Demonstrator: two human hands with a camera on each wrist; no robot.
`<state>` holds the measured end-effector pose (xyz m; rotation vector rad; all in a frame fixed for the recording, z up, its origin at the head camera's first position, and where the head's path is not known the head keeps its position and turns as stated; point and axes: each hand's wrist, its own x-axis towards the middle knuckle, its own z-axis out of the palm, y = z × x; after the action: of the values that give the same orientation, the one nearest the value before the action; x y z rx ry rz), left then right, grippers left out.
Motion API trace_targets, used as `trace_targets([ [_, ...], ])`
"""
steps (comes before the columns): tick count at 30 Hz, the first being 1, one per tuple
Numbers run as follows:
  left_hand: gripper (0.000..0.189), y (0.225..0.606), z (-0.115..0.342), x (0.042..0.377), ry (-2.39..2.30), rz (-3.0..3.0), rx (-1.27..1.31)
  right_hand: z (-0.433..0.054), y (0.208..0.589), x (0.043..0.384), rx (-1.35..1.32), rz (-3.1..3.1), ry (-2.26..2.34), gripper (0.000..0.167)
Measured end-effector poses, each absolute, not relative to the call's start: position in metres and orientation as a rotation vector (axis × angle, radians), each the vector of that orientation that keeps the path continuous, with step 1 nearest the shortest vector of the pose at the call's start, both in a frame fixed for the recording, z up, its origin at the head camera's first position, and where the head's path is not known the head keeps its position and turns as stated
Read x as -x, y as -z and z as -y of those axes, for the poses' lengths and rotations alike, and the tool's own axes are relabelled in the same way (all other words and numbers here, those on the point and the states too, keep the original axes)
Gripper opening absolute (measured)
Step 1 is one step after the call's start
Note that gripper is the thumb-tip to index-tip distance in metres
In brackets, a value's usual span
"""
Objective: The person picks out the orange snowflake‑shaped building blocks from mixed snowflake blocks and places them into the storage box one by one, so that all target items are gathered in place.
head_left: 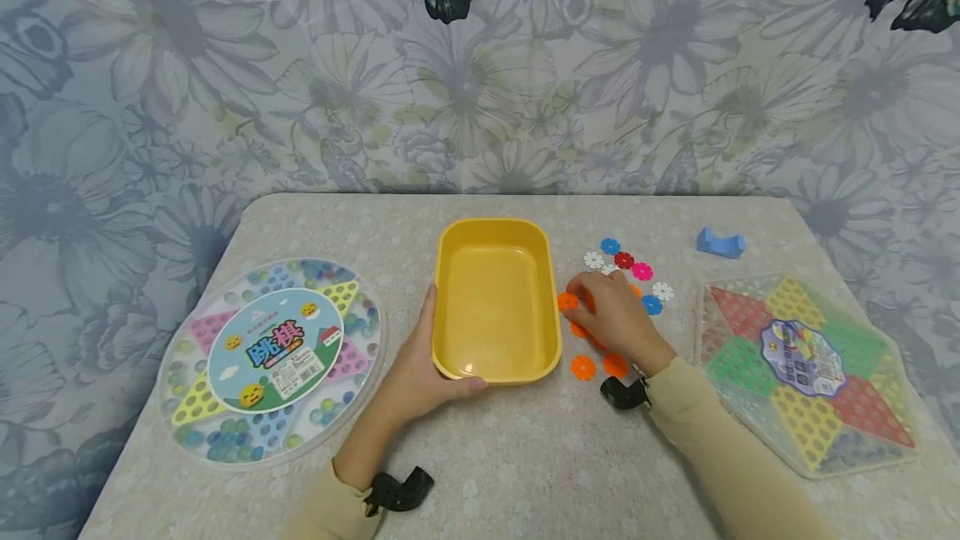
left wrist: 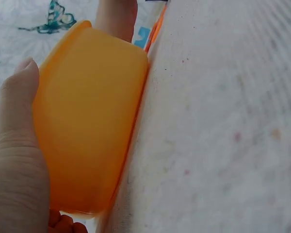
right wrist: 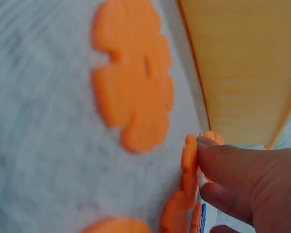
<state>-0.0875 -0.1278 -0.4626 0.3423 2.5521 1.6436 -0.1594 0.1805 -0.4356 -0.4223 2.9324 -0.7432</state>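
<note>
A yellow plastic tray (head_left: 498, 298) sits in the middle of the table, its inside bare. My left hand (head_left: 416, 369) holds it at the near left corner, fingers along the left side and thumb on the near wall. Right of the tray, my right hand (head_left: 618, 315) pinches an orange snowflake disc (right wrist: 189, 165) between thumb and fingers, low over the table. More orange discs (head_left: 582, 368) lie around and partly under this hand. Just beyond are blue (head_left: 610, 246), white (head_left: 662, 291), red (head_left: 624, 260) and pink (head_left: 642, 272) discs.
A round Chinese checkers set (head_left: 276, 348) with marbles lies on the left. A hexagonal checkers set (head_left: 806, 373) in clear packaging lies on the right, beneath the right forearm's outer side. A small blue plastic piece (head_left: 721, 243) stands at the back right. The patterned wall (head_left: 480, 107) borders the table.
</note>
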Motion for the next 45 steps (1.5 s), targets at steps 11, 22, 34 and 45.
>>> trace_targets([
  [11,0.141,0.463,0.127,0.085,-1.701,-2.52,-0.347,-0.184,0.428,0.16,0.472,-2.84,0.738,0.037],
  [22,0.141,0.47,0.129,0.086,-1.694,-2.538,-0.366,-0.195,0.427,0.164,0.482,-2.79,0.685,0.036],
  [34,0.142,0.472,0.129,0.087,-1.704,-2.524,-0.394,-0.204,0.389,0.181,0.443,-2.924,0.675,0.037],
  [45,0.142,0.473,0.13,0.087,-1.723,-2.525,-0.407,-0.152,0.349,0.215,0.532,-2.969,0.745,0.038],
])
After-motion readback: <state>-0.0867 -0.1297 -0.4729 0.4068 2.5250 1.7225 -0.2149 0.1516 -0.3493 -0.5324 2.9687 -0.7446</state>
